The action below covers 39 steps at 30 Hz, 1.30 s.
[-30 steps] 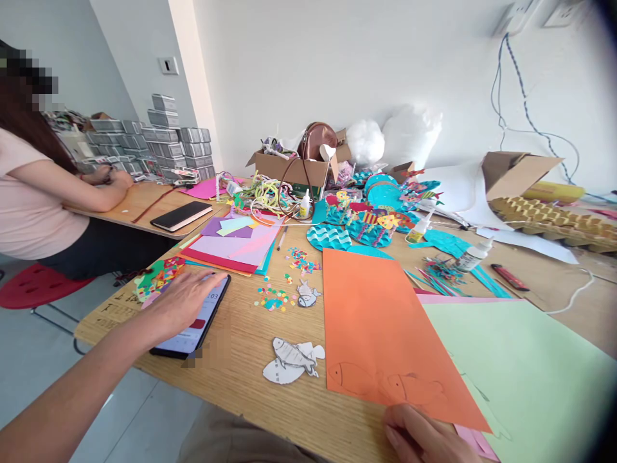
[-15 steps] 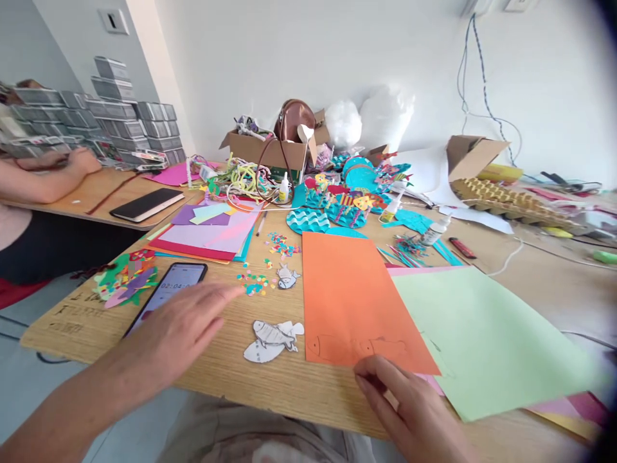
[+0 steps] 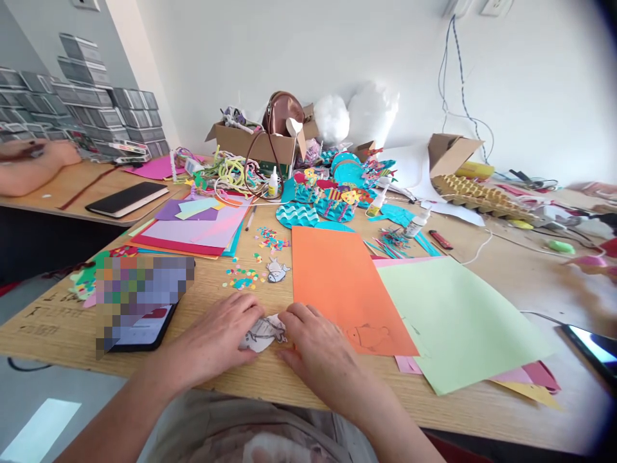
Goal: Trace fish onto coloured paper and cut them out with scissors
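White paper fish cutouts (image 3: 263, 332), drawn in pencil and overlapping, lie at the table's near edge between my hands. My left hand (image 3: 219, 334) has its curled fingers and thumb on their left side. From the right, my right hand (image 3: 315, 344) closes its fingers on the tail end, hiding part of it. A smaller paper fish (image 3: 277, 271) rests farther back, beside scattered colored paper dots (image 3: 242, 279). Next to my right hand is an orange sheet (image 3: 328, 276) with a fish outline in pencil near its lower edge.
A phone (image 3: 144, 328) lies to the left, partly pixelated. Light green paper (image 3: 463, 321) covers other sheets on the right. Stacked colored paper (image 3: 193, 231), glue bottles (image 3: 273, 183) and turquoise paper crafts (image 3: 301, 217) stand farther back. Another person's arm (image 3: 41, 167) rests at far left.
My left hand has moved right, away from the phone, and my right hand has moved left off the orange sheet's edge. Both now meet at the fish cutouts. The view has shifted slightly.
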Each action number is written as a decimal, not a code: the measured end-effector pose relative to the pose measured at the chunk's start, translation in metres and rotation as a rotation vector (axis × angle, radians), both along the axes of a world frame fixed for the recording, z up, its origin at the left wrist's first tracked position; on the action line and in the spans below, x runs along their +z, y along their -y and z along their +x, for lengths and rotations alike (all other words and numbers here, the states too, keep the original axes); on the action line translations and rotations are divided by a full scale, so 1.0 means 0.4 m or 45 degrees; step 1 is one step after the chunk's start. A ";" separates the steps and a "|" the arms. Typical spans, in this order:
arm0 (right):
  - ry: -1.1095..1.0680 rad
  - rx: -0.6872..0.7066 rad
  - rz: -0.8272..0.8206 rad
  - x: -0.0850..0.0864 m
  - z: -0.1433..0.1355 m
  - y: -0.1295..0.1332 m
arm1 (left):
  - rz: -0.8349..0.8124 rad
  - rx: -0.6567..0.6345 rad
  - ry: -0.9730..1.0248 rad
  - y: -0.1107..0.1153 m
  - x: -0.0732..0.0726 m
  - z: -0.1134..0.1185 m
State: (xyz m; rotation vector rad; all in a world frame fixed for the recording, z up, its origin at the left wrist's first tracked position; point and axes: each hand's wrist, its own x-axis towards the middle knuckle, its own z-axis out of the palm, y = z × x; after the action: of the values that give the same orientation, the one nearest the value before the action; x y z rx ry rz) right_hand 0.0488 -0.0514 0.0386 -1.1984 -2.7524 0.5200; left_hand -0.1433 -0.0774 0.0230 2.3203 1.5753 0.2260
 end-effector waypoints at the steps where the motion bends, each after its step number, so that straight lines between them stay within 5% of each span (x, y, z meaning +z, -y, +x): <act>1: 0.016 0.012 0.013 -0.003 -0.006 -0.005 | 0.005 -0.003 -0.003 0.000 -0.001 0.001; 16: 0.087 0.039 -0.058 0.013 -0.040 -0.038 | -0.020 0.062 -0.039 0.002 -0.013 0.010; 24: 0.046 0.030 -0.088 0.004 -0.041 -0.044 | -0.052 0.099 0.163 0.007 -0.025 0.009; 39: -0.114 -0.130 -0.129 -0.004 -0.034 -0.034 | 0.004 0.131 0.261 0.004 -0.002 0.007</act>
State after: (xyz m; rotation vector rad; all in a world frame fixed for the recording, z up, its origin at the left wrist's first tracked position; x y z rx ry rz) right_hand 0.0353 -0.0378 0.0370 -1.2959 -2.6027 0.6918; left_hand -0.1404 -0.0792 0.0222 2.1430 1.5918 0.4751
